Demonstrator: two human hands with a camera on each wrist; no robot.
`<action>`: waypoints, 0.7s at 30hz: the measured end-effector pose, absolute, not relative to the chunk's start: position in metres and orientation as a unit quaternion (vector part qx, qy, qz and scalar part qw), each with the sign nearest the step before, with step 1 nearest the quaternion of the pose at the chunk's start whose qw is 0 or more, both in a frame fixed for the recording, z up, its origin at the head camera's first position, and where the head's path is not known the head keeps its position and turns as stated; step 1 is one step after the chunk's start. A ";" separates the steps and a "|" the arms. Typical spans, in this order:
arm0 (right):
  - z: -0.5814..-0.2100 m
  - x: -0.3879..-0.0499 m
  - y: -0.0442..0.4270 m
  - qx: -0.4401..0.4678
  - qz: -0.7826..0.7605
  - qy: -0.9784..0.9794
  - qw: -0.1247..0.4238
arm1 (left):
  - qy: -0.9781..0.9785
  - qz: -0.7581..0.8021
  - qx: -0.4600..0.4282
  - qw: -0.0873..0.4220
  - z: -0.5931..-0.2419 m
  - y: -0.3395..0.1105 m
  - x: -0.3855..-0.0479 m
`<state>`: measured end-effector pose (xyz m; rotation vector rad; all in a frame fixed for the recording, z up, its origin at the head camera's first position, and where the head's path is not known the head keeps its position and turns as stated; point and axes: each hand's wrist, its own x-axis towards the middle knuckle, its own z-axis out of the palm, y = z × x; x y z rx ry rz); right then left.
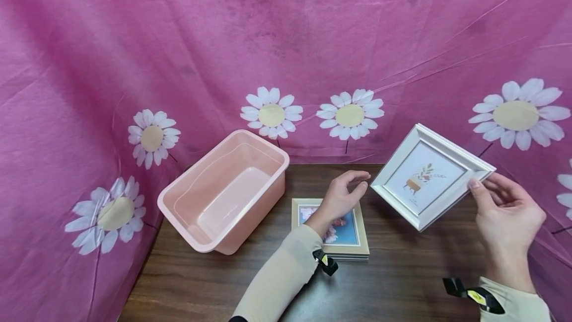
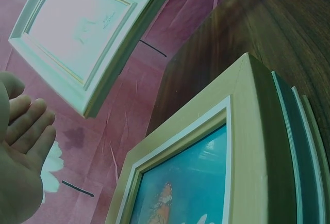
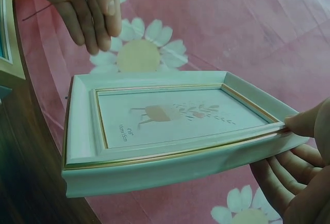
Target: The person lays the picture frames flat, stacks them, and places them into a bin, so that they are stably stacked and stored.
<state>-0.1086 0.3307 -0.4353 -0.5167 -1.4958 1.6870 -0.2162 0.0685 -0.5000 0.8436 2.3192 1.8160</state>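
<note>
A white picture frame with a plant-pot print is held tilted above the table by my right hand. In the right wrist view the thumb lies on the rim of the frame and the fingers are beneath it. My left hand hovers over a stack of picture frames, its fingers relaxed and apart from the white frame's left corner. On top of that stack lies a cream frame with a blue butterfly-and-flower picture, partly hidden by the left wrist in the head view.
A pink plastic basin stands on the dark wooden table, left of the stack. Behind and at the sides hangs a magenta cloth with large white daisies. A black strap with a yellow tag is round each wrist.
</note>
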 end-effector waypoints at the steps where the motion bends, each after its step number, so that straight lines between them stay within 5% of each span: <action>1: -0.435 -0.109 0.329 -0.200 0.669 -0.591 0.404 | 0.754 0.595 0.274 0.040 -0.500 0.069 -0.216; 21: -0.429 -0.104 0.308 -0.162 0.688 -0.592 0.388 | 0.770 0.582 0.259 0.012 -0.502 0.068 -0.227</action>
